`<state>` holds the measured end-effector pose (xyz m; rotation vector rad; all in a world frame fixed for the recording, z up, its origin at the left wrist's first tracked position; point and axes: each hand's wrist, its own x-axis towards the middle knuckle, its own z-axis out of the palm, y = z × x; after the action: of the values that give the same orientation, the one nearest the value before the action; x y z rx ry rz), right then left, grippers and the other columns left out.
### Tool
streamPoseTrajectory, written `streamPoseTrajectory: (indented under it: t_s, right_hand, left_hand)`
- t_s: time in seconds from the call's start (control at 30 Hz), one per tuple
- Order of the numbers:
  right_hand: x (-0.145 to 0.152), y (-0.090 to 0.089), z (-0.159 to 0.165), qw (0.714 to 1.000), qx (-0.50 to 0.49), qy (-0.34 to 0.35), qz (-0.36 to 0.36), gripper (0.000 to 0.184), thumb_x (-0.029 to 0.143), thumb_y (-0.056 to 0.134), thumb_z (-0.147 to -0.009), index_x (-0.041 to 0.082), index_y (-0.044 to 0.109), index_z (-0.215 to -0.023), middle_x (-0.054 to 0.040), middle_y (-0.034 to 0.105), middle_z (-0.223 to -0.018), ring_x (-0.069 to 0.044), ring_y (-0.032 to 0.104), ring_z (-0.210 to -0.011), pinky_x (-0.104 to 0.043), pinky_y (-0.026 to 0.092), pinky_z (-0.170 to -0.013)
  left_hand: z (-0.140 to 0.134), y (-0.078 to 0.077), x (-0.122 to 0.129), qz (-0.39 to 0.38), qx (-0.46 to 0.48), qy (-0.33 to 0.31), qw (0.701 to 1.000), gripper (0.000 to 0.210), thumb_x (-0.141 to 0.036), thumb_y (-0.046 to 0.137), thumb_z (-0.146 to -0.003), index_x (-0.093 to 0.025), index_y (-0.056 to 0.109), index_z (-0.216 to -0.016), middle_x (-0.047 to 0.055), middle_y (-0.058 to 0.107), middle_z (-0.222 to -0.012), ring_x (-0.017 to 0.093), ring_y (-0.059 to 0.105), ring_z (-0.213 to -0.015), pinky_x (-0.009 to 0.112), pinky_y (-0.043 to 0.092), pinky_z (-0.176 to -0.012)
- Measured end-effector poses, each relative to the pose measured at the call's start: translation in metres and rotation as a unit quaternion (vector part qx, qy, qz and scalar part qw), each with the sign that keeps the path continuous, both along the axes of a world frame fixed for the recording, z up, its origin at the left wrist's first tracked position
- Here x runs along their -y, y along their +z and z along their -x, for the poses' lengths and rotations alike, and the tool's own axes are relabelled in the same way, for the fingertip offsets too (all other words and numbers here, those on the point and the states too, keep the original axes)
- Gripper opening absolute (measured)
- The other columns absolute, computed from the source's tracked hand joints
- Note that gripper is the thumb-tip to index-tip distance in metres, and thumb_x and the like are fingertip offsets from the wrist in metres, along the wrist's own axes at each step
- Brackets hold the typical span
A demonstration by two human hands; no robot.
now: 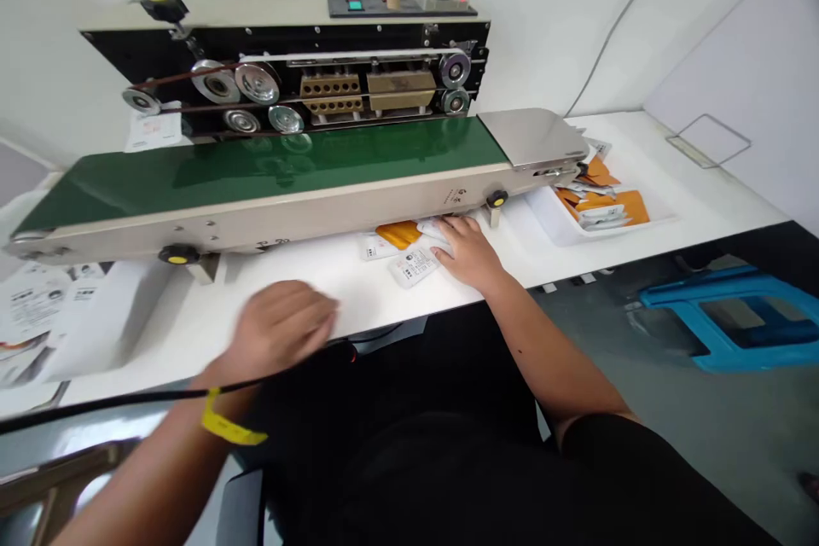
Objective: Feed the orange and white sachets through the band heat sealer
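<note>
My left hand [281, 326] hovers over the front edge of the table, left of the packets. It is curled closed and blurred by motion; what is inside it, if anything, is hidden. My right hand [470, 254] lies on a small pile below the belt sealing machine [287, 213], fingers stretched out and thumb apart, touching a white packet [430, 229]. Beside the thumb lies a white printed sachet [413, 267]. An orange packet [397, 234] and another white printed packet [377, 247] are just left of it, partly under the machine's edge.
The machine's green conveyor belt [269, 175] runs across the table. A white tray [563, 226] of orange and white packets stands right; a white bin [137, 299] with printed packets is left. A black cable [147, 397] crosses by my left wrist. A blue stool [735, 307] is on the floor.
</note>
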<state>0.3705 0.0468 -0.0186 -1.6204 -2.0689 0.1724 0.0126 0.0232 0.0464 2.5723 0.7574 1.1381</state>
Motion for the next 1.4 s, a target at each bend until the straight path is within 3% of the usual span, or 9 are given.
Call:
streamPoseTrajectory:
  t_s: [0.23, 0.33, 0.53, 0.77, 0.93, 1.03, 1.1, 1.23, 1.4]
  right_hand:
    - [0.004, -0.009, -0.006, 0.998, -0.014, 0.026, -0.056, 0.034, 0.024, 0.052, -0.098, 0.021, 0.072, -0.126, -0.0132, 0.069, -0.123, -0.034, 0.054, -0.122, -0.054, 0.046, -0.108]
    - [0.008, -0.008, -0.006, 0.997, -0.032, -0.016, -0.070, 0.040, 0.014, 0.042, -0.098, 0.022, 0.072, -0.122, -0.0127, 0.074, -0.115, -0.032, 0.060, -0.112, -0.049, 0.048, -0.100]
    - [0.016, 0.000, -0.012, 0.978, -0.135, -0.119, -0.103, 0.034, 0.025, 0.041, -0.101, 0.018, 0.071, -0.115, -0.0141, 0.075, -0.107, -0.031, 0.066, -0.100, -0.044, 0.051, -0.089]
    - [0.028, 0.008, 0.014, 0.969, -0.215, 0.087, -0.086, 0.024, 0.036, 0.050, -0.102, 0.025, 0.071, -0.101, -0.0069, 0.074, -0.099, -0.024, 0.069, -0.094, -0.038, 0.055, -0.088]
    - [0.044, 0.009, 0.067, 0.871, -0.485, 0.058, -0.044, 0.032, 0.053, 0.064, -0.095, 0.025, 0.068, -0.111, -0.0101, 0.070, -0.120, -0.024, 0.069, -0.103, -0.040, 0.060, -0.089]
    - [0.053, 0.013, 0.089, 0.787, -0.605, 0.047, 0.108, 0.053, 0.063, 0.064, -0.092, 0.023, 0.064, -0.128, -0.0115, 0.071, -0.117, -0.025, 0.071, -0.097, -0.039, 0.062, -0.080]
    - [0.055, 0.017, 0.093, 0.766, -0.616, 0.052, 0.177, 0.058, 0.061, 0.070, -0.087, 0.023, 0.063, -0.130, -0.0100, 0.073, -0.110, -0.025, 0.071, -0.091, -0.037, 0.061, -0.072]
    - [0.055, 0.022, 0.075, 0.802, -0.567, -0.009, 0.189, 0.052, 0.059, 0.069, -0.087, 0.026, 0.060, -0.126, -0.0024, 0.071, -0.092, -0.017, 0.065, -0.064, -0.029, 0.051, -0.054]
    - [0.061, 0.038, 0.041, 0.890, -0.301, 0.094, 0.328, 0.030, 0.051, 0.069, -0.088, 0.021, 0.069, -0.094, 0.0009, 0.067, -0.073, -0.013, 0.057, -0.056, -0.026, 0.044, -0.055]
  left_hand:
    - [-0.095, -0.040, -0.034, 0.007, -0.170, -0.056, 0.984, 0.048, -0.046, 0.065, -0.095, -0.019, 0.066, -0.135, 0.016, 0.069, -0.133, 0.033, 0.064, -0.123, 0.050, 0.049, -0.111]
    - [-0.100, -0.051, -0.045, 0.048, -0.194, -0.050, 0.979, 0.071, -0.056, 0.069, -0.091, -0.020, 0.054, -0.150, 0.017, 0.052, -0.157, 0.037, 0.049, -0.144, 0.054, 0.039, -0.121]
    - [-0.097, -0.056, -0.041, 0.065, -0.203, -0.025, 0.977, 0.048, -0.045, 0.063, -0.097, -0.021, 0.066, -0.138, 0.014, 0.064, -0.145, 0.034, 0.055, -0.139, 0.054, 0.037, -0.123]
    - [-0.088, -0.052, -0.039, 0.112, -0.055, -0.031, 0.992, 0.072, -0.046, 0.075, -0.091, -0.023, 0.046, -0.152, 0.015, 0.066, -0.136, 0.026, 0.070, -0.107, 0.041, 0.060, -0.093]
    - [-0.082, -0.058, -0.031, -0.003, 0.023, -0.006, 1.000, 0.034, -0.025, 0.053, -0.104, -0.025, 0.064, -0.136, 0.011, 0.069, -0.124, 0.023, 0.068, -0.114, 0.039, 0.059, -0.097]
    - [-0.082, -0.060, -0.024, -0.043, 0.025, 0.063, 0.997, 0.038, -0.024, 0.050, -0.104, -0.026, 0.063, -0.139, 0.012, 0.065, -0.126, 0.026, 0.067, -0.112, 0.041, 0.060, -0.092]
    - [-0.083, -0.058, -0.020, -0.068, -0.003, 0.030, 0.997, 0.043, -0.026, 0.052, -0.102, -0.025, 0.059, -0.144, 0.014, 0.063, -0.128, 0.028, 0.065, -0.115, 0.043, 0.058, -0.094]
    - [-0.084, -0.048, -0.016, -0.114, -0.040, -0.027, 0.992, 0.065, -0.041, 0.063, -0.094, -0.022, 0.047, -0.154, 0.019, 0.053, -0.146, 0.035, 0.055, -0.131, 0.053, 0.048, -0.109]
    - [-0.081, -0.044, -0.020, -0.051, -0.048, -0.028, 0.997, 0.061, -0.049, 0.058, -0.098, -0.021, 0.050, -0.152, 0.018, 0.063, -0.137, 0.032, 0.061, -0.122, 0.048, 0.050, -0.105]
